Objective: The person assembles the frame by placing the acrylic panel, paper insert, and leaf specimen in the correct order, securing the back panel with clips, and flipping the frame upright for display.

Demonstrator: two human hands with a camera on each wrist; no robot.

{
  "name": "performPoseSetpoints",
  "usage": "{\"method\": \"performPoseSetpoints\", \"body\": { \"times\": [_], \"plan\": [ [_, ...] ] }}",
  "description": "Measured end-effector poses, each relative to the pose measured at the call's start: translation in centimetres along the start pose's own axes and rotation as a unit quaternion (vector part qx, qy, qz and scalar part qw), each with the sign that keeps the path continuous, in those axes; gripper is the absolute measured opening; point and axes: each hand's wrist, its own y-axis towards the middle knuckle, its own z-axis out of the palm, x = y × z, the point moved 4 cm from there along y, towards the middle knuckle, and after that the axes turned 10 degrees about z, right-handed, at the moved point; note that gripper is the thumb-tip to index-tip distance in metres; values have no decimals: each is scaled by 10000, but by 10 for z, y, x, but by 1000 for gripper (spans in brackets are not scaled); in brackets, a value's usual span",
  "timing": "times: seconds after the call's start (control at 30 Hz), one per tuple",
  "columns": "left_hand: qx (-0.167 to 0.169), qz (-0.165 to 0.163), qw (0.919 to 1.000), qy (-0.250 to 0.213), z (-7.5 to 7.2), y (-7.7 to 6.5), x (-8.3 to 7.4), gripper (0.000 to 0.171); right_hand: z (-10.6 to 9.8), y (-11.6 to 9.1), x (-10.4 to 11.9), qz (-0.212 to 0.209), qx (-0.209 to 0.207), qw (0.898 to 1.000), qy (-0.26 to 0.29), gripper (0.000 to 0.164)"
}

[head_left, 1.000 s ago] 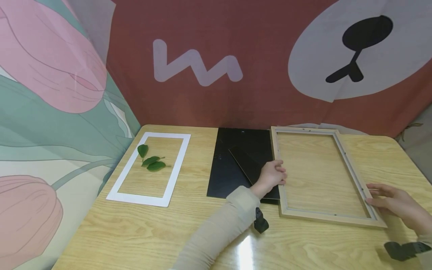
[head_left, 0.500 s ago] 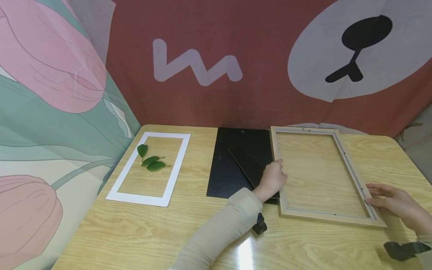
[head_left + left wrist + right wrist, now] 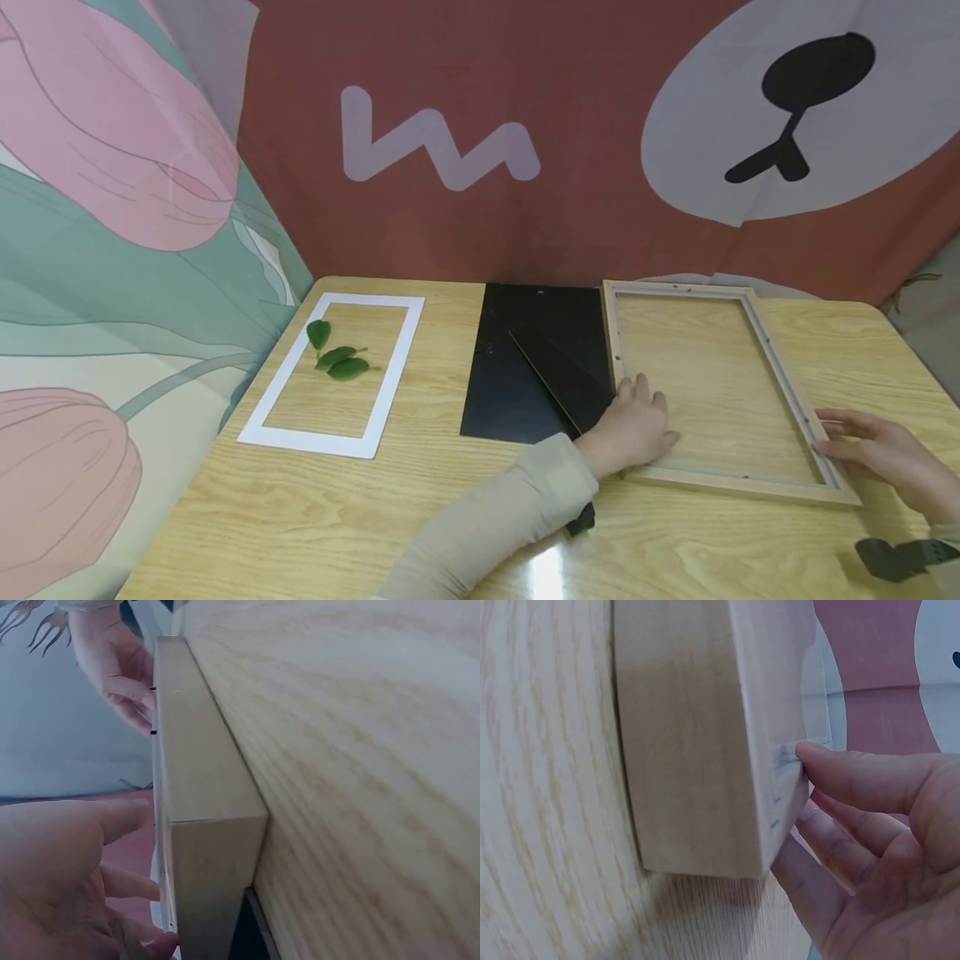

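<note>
A light wooden picture frame (image 3: 738, 483) lies on the table at the right, its back side with small dark metal tabs facing up. Over its lower left corner is my left hand (image 3: 636, 425), fingers loosely spread and reaching onto the left rail and the inside area. In the left wrist view, the fingertips are right at the frame's upper edge. My right hand (image 3: 870, 442) grips the right rail near the lower corner, thumb (image 3: 855, 776) on top and fingers along the outer side. A black backing board (image 3: 498, 383) with a hinged stand flap (image 3: 558, 375) lies beside the frame.
A white mat border (image 3: 315, 442) lies at the left of the wooden table (image 3: 315, 525). Several green leaves (image 3: 347, 368) rest within and across it. A printed cloth backdrop (image 3: 450, 233) stands behind the table's far edge.
My left hand has left its hold on the middle of the frame's left rail and slid down and right over the lower left corner. The right hand and the frame stay put.
</note>
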Motion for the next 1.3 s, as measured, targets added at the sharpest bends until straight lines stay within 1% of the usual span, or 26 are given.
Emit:
{"method": "performPoseSetpoints", "body": {
  "times": [0.1, 0.17, 0.27, 0.33, 0.47, 0.57, 0.7, 0.83, 0.97, 1.2, 1.3],
  "plan": [
    [132, 166, 9980, 589, 4, -1, -2, 69, 0, 0, 0, 25, -13, 10000, -23, 76],
    [185, 287, 9943, 1012, 6, -2, -3, 74, 1, 1, 0, 36, -14, 10000, -38, 75],
    [299, 391, 9897, 1346, 9, -2, -4, 75, 1, 1, 0, 79, -20, 10000, -29, 75],
    [376, 418, 9880, 1442, 11, -3, -5, 73, 1, 1, 1, 77, 5, 10000, -49, 75],
    [535, 373, 9878, 1418, 14, -3, -5, 70, 2, 0, 1, 110, -5, 9999, -85, 75],
    [602, 347, 9864, 1491, 15, -3, -5, 76, 3, 1, 1, 148, -22, 9998, -113, 75],
    [578, 292, 9858, 1546, 15, -2, -3, 80, 2, 2, -1, 142, -8, 9998, -119, 76],
    [600, 253, 9882, 1388, 17, -2, 0, 75, 2, 1, -3, 107, 32, 9998, -133, 77],
    [610, 291, 9895, 1274, 19, -1, 1, 74, 3, 0, -2, 124, 73, 9998, -129, 77],
    [687, 401, 9898, 1181, 18, -1, 2, 66, 3, -1, -1, 160, 92, 9998, -111, 77],
    [649, 475, 9901, 1154, 16, -2, 4, 64, 3, -1, -2, 172, 102, 9997, -106, 78]
  ]
}}
